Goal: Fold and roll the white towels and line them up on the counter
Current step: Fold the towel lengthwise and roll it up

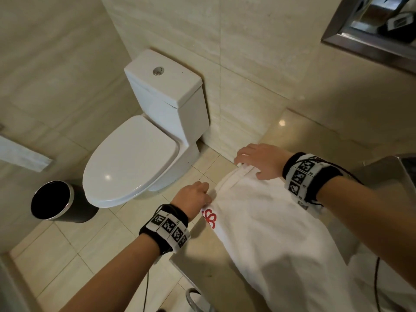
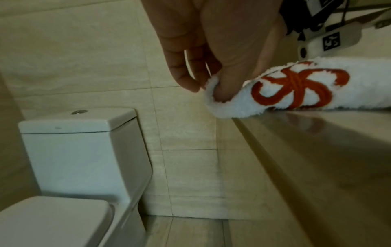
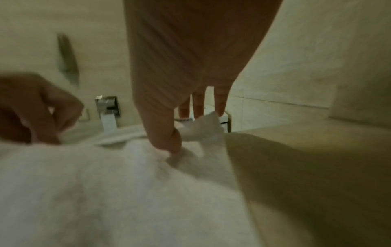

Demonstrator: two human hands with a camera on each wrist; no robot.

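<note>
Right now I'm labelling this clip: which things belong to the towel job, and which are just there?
Part of the job:
white towel, spread on the counter
left hand, pinching its near corner
right hand, gripping its far corner

Just there:
toilet
bin
mirror frame

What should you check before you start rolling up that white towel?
1. Left hand pinches the near corner of the towel: ok.
2. Right hand pinches the far corner: ok.
3. Towel lies on the counter: ok.
4. End edge straight between the hands: cannot tell, it is bunched.
5. Red emblem stays on the counter: ok, close to the edge.
</note>
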